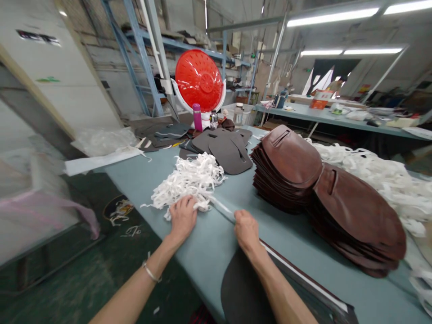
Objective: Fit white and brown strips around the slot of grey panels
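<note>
White strip (pixel 221 208) is stretched between a heap of tangled white strips (pixel 189 177) and the right hand (pixel 246 229), just above or on the blue-grey table (pixel 202 258). Its near end is gripped by the right hand's fingers, which are curled closed, thumb side toward the heap. The left hand (pixel 184 218) is laid on the near edge of the heap, fingers bent and close together; whether anything is pinched by them cannot be told. A dark panel (pixel 238 288) is partly covered by the right forearm, and beside that forearm a long dark-and-white band (pixel 307 279) is seen. The right side is crowded by two touching stacks of brown panels (pixel 357 216), by which a second heap of white strips (pixel 374 173) is partly blocked. Behind the first heap, grey panels (pixel 229 150) are piled, backed by a pink bottle (pixel 197 118) and a red round dish (pixel 199 78).
</note>
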Motion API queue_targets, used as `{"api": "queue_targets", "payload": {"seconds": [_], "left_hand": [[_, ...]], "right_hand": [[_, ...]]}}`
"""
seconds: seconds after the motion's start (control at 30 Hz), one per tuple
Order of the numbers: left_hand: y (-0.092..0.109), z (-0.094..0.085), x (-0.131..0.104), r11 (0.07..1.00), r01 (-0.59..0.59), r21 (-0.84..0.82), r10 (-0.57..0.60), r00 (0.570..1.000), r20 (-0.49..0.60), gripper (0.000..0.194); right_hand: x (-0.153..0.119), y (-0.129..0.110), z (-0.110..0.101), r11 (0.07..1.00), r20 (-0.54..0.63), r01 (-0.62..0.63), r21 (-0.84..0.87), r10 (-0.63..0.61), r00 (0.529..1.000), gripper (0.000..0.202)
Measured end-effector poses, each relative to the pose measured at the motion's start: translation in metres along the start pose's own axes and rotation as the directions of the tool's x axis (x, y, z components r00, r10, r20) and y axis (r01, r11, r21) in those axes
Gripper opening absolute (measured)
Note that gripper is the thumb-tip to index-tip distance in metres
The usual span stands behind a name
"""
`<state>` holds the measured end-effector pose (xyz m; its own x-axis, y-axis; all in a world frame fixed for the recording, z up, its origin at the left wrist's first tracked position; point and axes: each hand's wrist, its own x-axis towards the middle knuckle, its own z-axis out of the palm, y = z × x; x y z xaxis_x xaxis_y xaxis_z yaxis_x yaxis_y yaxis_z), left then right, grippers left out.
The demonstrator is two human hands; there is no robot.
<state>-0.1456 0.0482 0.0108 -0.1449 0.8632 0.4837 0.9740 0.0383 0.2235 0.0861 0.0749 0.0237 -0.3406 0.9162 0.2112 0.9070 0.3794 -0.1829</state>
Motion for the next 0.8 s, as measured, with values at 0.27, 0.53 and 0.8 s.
{"api": "queue_targets", "payload": {"seconds": [0.27,0.53,0.8], "left_hand": [[0.060,-0.023,0.000,0.997,0.015,-0.077,-0.023,0.995,-0.097,0.044],[0.169,-0.019,-0.056,0.618,-0.335,-0.711,0.731,0.578,0.364,0.027],[0.164,-0.023,-0.070,0.731,-0.014,-0.682,0.563,0.577,0.591,0.025]], "right_hand": [[-0.084,0.075,-0.056,0.989,0.011,-0.148,0.024,0.147,0.989,0.020],[-0.171,0.067,-0.073,0.869,0.049,-0.327,0.371,0.333,0.942,0.023],[-0.257,0.113,-0.080,0.649,0.243,-0.677,0.348,0.635,0.734,0.027]]}}
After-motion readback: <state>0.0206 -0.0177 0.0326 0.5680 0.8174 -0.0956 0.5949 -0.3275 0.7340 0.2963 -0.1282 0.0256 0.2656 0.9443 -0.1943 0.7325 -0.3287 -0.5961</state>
